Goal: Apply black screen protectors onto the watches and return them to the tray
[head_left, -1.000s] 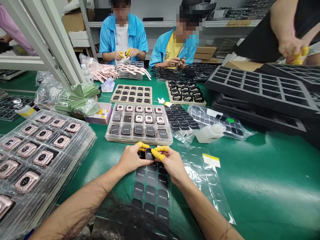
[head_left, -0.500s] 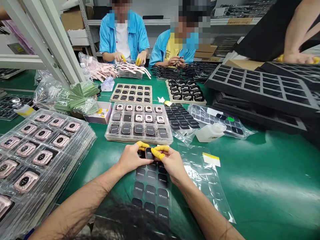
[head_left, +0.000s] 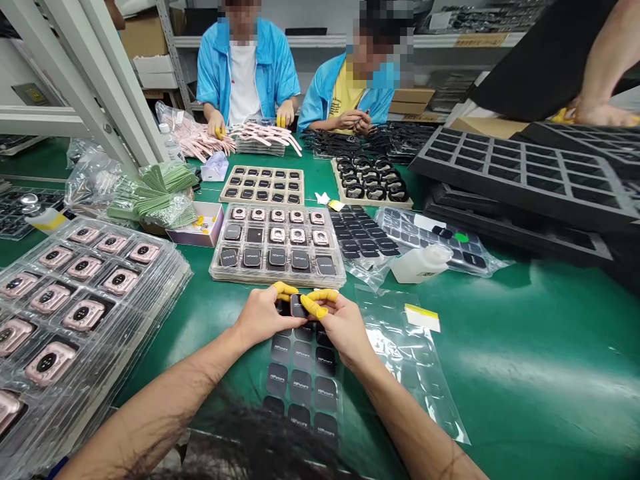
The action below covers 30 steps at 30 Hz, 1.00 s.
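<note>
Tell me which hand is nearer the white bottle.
Right hand: below and left of the white bottle, not touching it. Left hand: farther away, on the right hand's far side.

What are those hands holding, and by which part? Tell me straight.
The left hand and right hand pinch a square smartwatch by its side edges, between fingers in yellow finger cots; its dark face stays uncovered.
</note>
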### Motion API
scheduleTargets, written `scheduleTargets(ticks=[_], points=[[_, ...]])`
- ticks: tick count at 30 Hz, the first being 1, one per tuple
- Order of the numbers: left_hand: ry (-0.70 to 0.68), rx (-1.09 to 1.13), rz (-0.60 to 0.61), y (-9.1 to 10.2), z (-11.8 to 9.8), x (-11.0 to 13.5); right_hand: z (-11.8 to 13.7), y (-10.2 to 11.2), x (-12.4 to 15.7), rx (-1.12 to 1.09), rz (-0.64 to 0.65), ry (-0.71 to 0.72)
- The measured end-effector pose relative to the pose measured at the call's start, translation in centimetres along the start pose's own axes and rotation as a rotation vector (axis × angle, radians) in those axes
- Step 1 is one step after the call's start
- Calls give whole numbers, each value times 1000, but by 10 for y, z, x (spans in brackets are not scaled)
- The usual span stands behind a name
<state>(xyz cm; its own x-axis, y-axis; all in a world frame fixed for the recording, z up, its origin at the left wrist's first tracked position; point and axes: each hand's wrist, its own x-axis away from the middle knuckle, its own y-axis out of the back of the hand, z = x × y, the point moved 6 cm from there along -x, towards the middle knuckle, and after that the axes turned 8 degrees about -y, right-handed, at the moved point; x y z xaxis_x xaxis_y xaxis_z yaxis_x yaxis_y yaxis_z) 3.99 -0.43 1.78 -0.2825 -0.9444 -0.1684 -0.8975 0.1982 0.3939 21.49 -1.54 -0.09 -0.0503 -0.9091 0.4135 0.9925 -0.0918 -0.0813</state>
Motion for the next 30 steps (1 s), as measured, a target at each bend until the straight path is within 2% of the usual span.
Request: scheduleTargets(ticks=[4, 8, 12, 15, 19, 23, 25, 28, 30], points=[[-40, -14, 2, 0, -1, 0, 0, 0, 1, 2, 21, 28], [-71, -49, 38, -2, 0, -1, -1, -6, 0, 40, 103, 35], [-60, -20, 45, -1, 0, -1, 1, 0, -2, 35, 81, 38], [-88, 0, 63, -2, -2, 0, 3, 0, -2, 67, 124, 81], [-118, 26, 52, -2, -4, 1, 0, 2, -1, 118, 48, 122], [-106, 14, 66, -4, -5, 1, 2, -2, 6, 173, 130, 162], [-91, 43, 79, -5, -5, -1, 13, 4, 6, 165, 97, 187], [-54, 129, 89, -7, -2, -3, 50, 14, -9, 142, -43, 273], [-45, 147, 120, -9, 1, -4, 82, 3, -31, 178, -91, 342]])
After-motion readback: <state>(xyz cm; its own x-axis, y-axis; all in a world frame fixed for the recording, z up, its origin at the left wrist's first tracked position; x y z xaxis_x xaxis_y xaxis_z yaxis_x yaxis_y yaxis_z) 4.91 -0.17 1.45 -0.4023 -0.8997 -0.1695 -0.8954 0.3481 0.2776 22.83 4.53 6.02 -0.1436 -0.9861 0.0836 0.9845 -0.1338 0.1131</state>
